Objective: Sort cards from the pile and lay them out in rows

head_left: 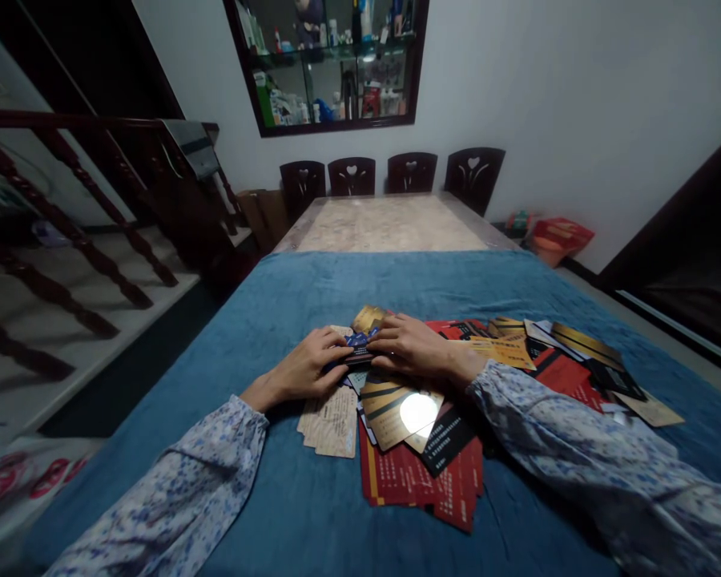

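Note:
Both my hands meet over a small stack of cards [360, 346] at the middle of the blue cloth [312, 296]. My left hand [309, 367] curls its fingers round the stack's left side. From the right, my right hand [412, 346] closes on the same stack, fingers bent over its top. A gold card [368, 317] pokes out behind the stack. Below my hands lie pale worn cards [332, 421], gold and black cards [396, 405] with a bright glare spot, and dark red cards [420, 477].
More gold, red and black cards [568, 361] spread to the right on the cloth. The bare tabletop [390, 224] continues beyond the cloth to several dark chairs [390, 176]. A wooden stair railing [78, 216] stands left. A wall cabinet [330, 64] holds bottles.

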`<state>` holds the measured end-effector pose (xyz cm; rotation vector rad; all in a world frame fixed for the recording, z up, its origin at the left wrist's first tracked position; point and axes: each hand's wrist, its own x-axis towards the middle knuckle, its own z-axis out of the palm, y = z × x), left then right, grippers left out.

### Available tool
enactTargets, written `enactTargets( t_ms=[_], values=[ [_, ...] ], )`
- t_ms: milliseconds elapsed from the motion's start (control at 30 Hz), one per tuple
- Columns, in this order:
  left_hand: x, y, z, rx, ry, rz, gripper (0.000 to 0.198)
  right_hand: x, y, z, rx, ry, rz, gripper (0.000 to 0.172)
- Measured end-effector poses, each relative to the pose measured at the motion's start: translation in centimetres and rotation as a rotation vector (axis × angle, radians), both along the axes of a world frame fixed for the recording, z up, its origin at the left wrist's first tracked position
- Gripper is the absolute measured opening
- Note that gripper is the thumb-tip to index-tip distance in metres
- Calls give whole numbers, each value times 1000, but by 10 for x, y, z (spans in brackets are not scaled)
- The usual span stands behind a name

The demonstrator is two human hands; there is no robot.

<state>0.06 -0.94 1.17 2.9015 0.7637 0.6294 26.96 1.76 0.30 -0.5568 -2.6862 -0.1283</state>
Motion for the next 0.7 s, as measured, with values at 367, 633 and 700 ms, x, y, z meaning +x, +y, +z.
enactTargets(
  t_ms=[367, 633, 700],
  values=[
    [-3, 18, -14, -85, -231, 112, 36, -8, 9, -8, -17, 128, -157, 29],
    [-4, 26, -29, -93, -290, 158, 55, -14, 3, -12, -139, 131, -330, 43],
    [-5, 26, -32, -87, -299, 175, 55, -15, 2, -13, -159, 129, -346, 45]
  ],
)
